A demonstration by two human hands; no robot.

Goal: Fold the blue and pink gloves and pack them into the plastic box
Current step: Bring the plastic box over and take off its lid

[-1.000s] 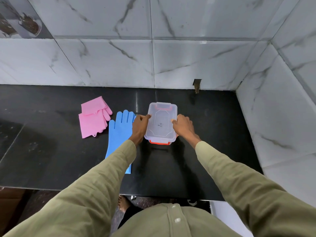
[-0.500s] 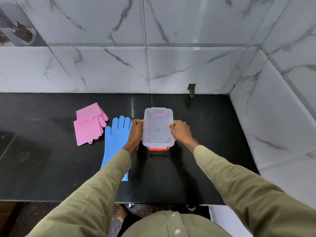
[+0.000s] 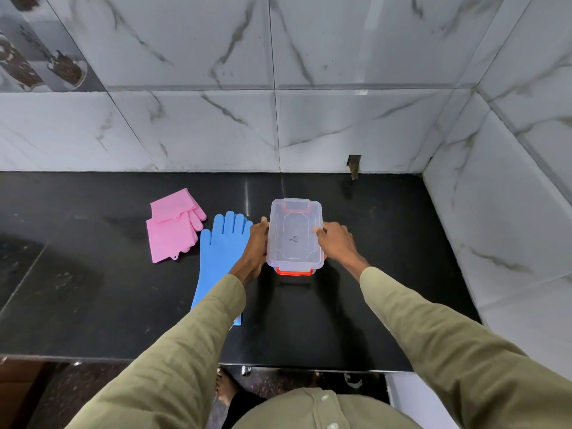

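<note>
While arms reach forward | left hand [image 3: 256, 249], right hand [image 3: 335, 243]: fingers grip plastic box [image 3: 295, 235] sides

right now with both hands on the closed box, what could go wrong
1. The left hand presses the plastic box right beside the blue glove; sliding the box leftward could bunch the glove.
2. The lid looks shut, with orange latches at both ends. Prying from the long sides, as the right hand grips now, may skid the box on the glossy black counter.
3. The pink gloves lie loosely stacked and may unfold when lifted.
</note>
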